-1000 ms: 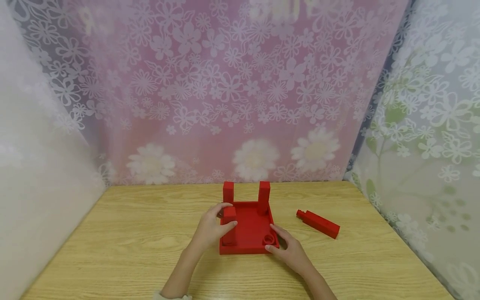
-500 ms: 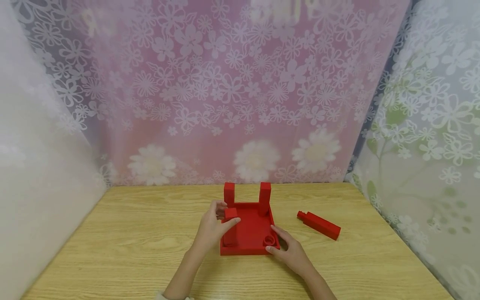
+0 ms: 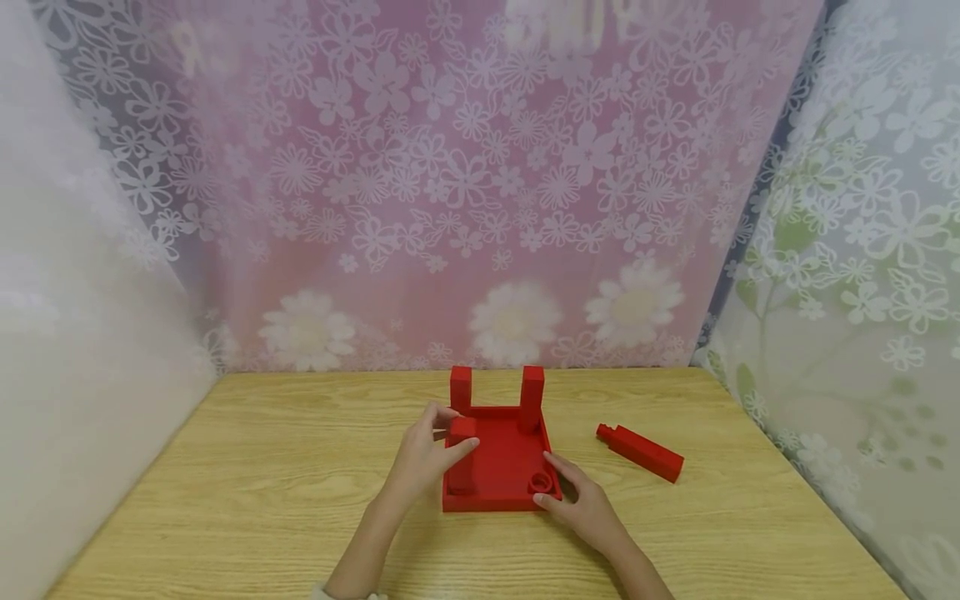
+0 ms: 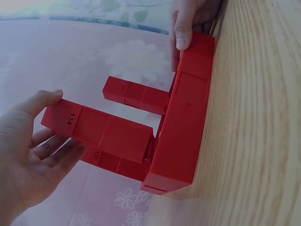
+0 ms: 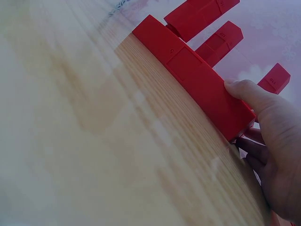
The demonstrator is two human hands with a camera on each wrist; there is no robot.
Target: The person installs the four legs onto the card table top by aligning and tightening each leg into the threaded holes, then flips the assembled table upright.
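A red square base (image 3: 506, 454) with a raised rim lies on the table, like a small upturned table. My left hand (image 3: 420, 450) holds the near-left leg (image 4: 99, 127), marked 114, between thumb and fingers close to its top. That leg stands upright at its corner, with a narrow gap at its foot in the left wrist view. My right hand (image 3: 585, 504) grips the base's near-right corner, thumb on the front side. Beside that thumb is a bare round socket (image 3: 540, 483). Two more legs stand at the far corners, the far-left leg (image 3: 461, 385) and the far-right leg (image 3: 532, 396).
A loose red leg (image 3: 641, 452) with a narrower threaded-looking end lies on the wooden table (image 3: 262, 467), right of the base. A pink flowered curtain (image 3: 480, 208) hangs behind the table's far edge, and pale sheets flank both sides.
My left fingers shift slightly around the top of the near-left leg. The right hand keeps its hold on the base, and the whole head view drifts a little.
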